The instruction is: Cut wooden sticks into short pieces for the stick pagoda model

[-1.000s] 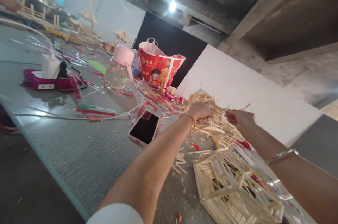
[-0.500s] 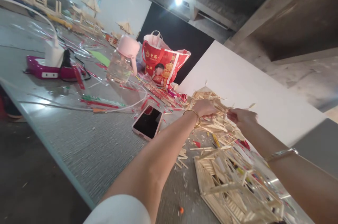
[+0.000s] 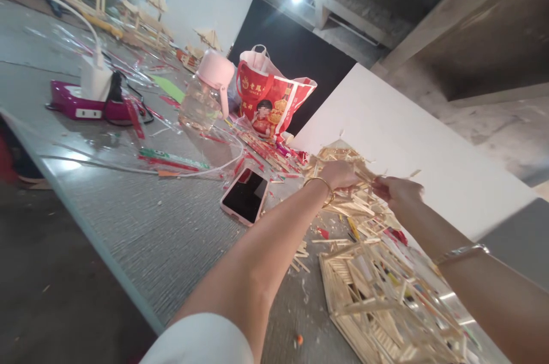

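Two hands are up at the stick model (image 3: 338,154), and here's how they stand: the right hand (image 3: 401,189) is drawn narrow, fingertips pinched together on the model's near right edge, while the left hand (image 3: 341,174) curls over its front, fingers bent, and whether they grip or merely steady a piece I cannot tell. So the model sits right at the fingertips, touching both, its peak rising just beyond the left hand and its slatted layers spreading below and between the two. How far along? Well advanced, I'd judge: roof-like tiers stand joined, yet stray ends jut out near the right hand and the lower part looks loose, so some fixing or tidying seems left. Now closer to the body than either hand, there's the open wooden frame (image 3: 366,305), untouched, its slatted base and beams assembled, wide gaps showing between them. Left of that frame, below the left hand, loose sticks (image 3: 301,261) lie unattached. Just left of the left forearm rests a phone (image 3: 245,195), face up; farther out past the left hand stand a red bag (image 3: 274,95) and a pink-lidded bottle (image 3: 203,95), with a purple power strip (image 3: 68,103) well apart to the left.
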Demonstrator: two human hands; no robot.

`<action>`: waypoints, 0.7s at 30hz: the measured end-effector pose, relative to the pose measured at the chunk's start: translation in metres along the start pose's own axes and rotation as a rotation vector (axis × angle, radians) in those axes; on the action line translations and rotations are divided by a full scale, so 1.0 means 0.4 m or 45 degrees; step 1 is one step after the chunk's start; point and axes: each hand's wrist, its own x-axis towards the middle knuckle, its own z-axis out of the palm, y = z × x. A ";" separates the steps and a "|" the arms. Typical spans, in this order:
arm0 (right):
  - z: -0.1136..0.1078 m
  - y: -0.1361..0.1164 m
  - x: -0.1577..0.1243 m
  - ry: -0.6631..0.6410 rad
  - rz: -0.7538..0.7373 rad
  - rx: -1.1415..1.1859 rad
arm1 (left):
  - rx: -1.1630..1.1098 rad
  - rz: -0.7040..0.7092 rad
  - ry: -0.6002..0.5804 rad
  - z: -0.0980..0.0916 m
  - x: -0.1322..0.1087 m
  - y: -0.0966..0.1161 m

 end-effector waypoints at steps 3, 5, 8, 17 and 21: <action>0.004 0.004 0.000 0.020 -0.021 0.022 | 0.008 0.006 0.004 -0.001 -0.003 0.002; 0.007 0.006 -0.002 0.034 -0.036 0.037 | 0.017 0.009 0.009 -0.002 -0.006 0.003; 0.010 0.007 -0.006 0.051 -0.052 0.048 | 0.033 0.012 0.024 -0.004 -0.008 0.004; 0.012 0.007 -0.011 0.067 -0.058 0.057 | 0.038 0.017 0.044 -0.009 -0.016 0.003; 0.015 0.012 -0.018 0.065 -0.066 0.062 | -0.001 0.002 0.040 -0.011 -0.020 0.005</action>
